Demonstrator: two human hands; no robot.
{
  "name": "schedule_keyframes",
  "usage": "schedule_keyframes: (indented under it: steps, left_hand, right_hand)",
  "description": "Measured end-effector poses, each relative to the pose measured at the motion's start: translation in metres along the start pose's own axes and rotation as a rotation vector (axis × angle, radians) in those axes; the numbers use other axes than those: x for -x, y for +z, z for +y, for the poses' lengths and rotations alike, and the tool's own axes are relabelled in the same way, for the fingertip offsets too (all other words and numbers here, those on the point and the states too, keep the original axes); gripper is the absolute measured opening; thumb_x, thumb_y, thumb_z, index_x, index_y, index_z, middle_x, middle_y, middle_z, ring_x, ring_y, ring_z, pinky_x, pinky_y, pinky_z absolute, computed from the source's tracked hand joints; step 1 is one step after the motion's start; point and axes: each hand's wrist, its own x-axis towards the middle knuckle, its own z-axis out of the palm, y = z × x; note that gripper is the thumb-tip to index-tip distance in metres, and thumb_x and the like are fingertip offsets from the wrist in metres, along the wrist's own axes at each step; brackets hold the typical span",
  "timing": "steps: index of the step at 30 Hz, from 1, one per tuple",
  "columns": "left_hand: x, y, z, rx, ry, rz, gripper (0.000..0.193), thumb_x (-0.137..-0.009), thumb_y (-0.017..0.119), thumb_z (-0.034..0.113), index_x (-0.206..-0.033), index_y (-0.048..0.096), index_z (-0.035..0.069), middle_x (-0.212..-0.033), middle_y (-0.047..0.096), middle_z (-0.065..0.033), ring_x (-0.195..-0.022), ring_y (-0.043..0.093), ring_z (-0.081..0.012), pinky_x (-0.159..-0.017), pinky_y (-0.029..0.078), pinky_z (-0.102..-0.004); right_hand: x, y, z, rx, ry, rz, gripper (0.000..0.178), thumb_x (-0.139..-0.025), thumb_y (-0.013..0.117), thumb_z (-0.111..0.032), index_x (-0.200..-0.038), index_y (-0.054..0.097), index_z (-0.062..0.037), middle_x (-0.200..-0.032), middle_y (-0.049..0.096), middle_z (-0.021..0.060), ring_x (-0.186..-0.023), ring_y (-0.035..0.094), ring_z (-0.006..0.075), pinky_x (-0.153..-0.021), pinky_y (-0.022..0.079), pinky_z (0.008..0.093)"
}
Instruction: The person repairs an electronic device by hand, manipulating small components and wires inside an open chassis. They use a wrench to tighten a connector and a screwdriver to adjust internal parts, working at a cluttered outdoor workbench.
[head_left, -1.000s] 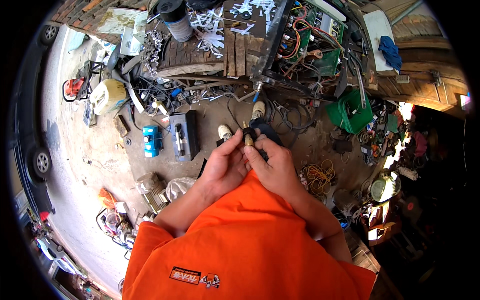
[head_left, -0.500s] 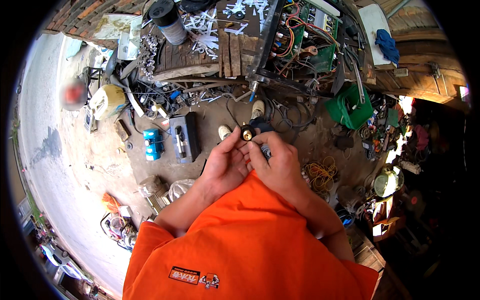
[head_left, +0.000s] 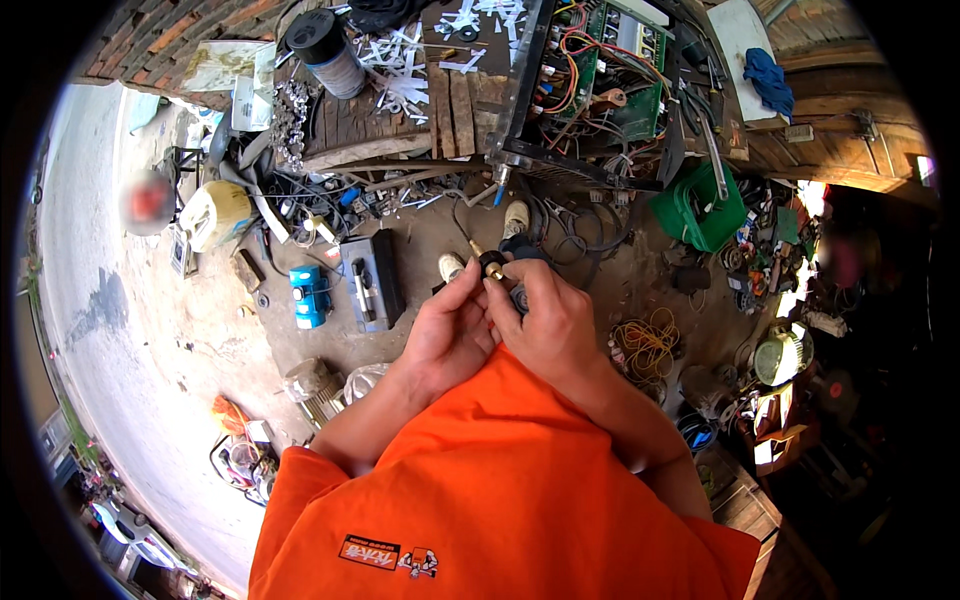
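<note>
Between my two hands, just past the fingertips, is a small brass fitting with a black collar point(head_left: 491, 264). Its brass rod points up and to the left, and a brass end faces my right thumb. My left hand point(head_left: 443, 328) is closed on the collar from the left, thumb on top, with its other fingers curled below and partly hidden. From the other side my right hand point(head_left: 552, 312) pinches the brass end with thumb and forefinger. Both hands are in front of my orange shirt, above the floor.
Ahead, a wooden bench point(head_left: 350, 155) bears an open electronics chassis point(head_left: 590, 100), a black-lidded jar point(head_left: 330, 55) and white strips. Floor items include a grey case point(head_left: 372, 280), a blue device point(head_left: 309, 296), a yellowish jug point(head_left: 216, 216), a green basket point(head_left: 700, 208), and tangled yellow cord point(head_left: 645, 345).
The fitting has tilted: its brass end, which faced up, now points down and right, and the rod shows at the upper left. My right fingers have shifted around it.
</note>
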Motion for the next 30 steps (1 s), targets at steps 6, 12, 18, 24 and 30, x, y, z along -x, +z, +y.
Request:
schedule_keyframes:
  steps: [6, 12, 18, 24, 30]
  left_hand:
    - [0.0, 0.0, 0.001, 0.006, 0.013, -0.003, 0.025, -0.095, 0.053, 0.035, -0.102, 0.061, 0.012, -0.099, 0.064, -0.0014, -0.093, 0.058, -0.0151, -0.087, 0.045, -0.0314]
    - [0.0, 0.002, 0.0, -0.019, -0.025, 0.01, 0.027, -0.095, 0.052, 0.035, -0.105, 0.06, 0.012, -0.099, 0.064, -0.0021, -0.094, 0.058, -0.0153, -0.087, 0.045, -0.0311]
    - [-0.004, -0.005, 0.001, -0.053, 0.04, -0.039, 0.025, -0.097, 0.05, 0.03, -0.107, 0.058, 0.008, -0.101, 0.063, -0.0031, -0.093, 0.058, -0.0144, -0.085, 0.046, -0.0301]
    - [-0.017, -0.019, 0.015, -0.208, 0.162, -0.139, 0.019, -0.095, 0.053, 0.014, -0.106, 0.057, 0.0, -0.101, 0.063, -0.0076, -0.095, 0.061, -0.0174, -0.085, 0.05, -0.0289]
    - [-0.036, -0.019, 0.028, -0.405, 0.167, 0.029, 0.02, -0.088, 0.059, 0.003, -0.108, 0.058, -0.002, -0.101, 0.063, -0.011, -0.096, 0.063, -0.0208, -0.087, 0.052, -0.0306]
  right_hand:
    - [-0.002, 0.0, -0.001, -0.02, 0.001, -0.006, 0.017, -0.081, 0.068, -0.013, -0.088, 0.055, -0.0048, -0.077, 0.065, 0.0112, -0.063, 0.065, 0.028, -0.051, 0.052, 0.035]
    - [-0.002, -0.003, -0.001, -0.011, 0.031, -0.023, 0.017, -0.081, 0.068, -0.015, -0.085, 0.054, -0.005, -0.075, 0.064, 0.0112, -0.062, 0.064, 0.0286, -0.05, 0.05, 0.0364]
    - [0.001, -0.002, 0.004, 0.023, 0.023, -0.023, 0.017, -0.082, 0.067, -0.015, -0.084, 0.054, -0.0051, -0.075, 0.063, 0.011, -0.062, 0.064, 0.0289, -0.05, 0.05, 0.0369]
    - [0.007, -0.004, 0.015, -0.306, 0.165, -0.048, 0.019, -0.081, 0.071, -0.016, -0.088, 0.058, -0.0031, -0.079, 0.066, 0.0117, -0.07, 0.066, 0.0298, -0.06, 0.052, 0.0353]
    - [0.019, -0.017, 0.031, -0.411, 0.424, -0.091, 0.019, -0.081, 0.072, -0.016, -0.088, 0.062, -0.0011, -0.079, 0.068, 0.0117, -0.071, 0.067, 0.0229, -0.063, 0.05, 0.0305]
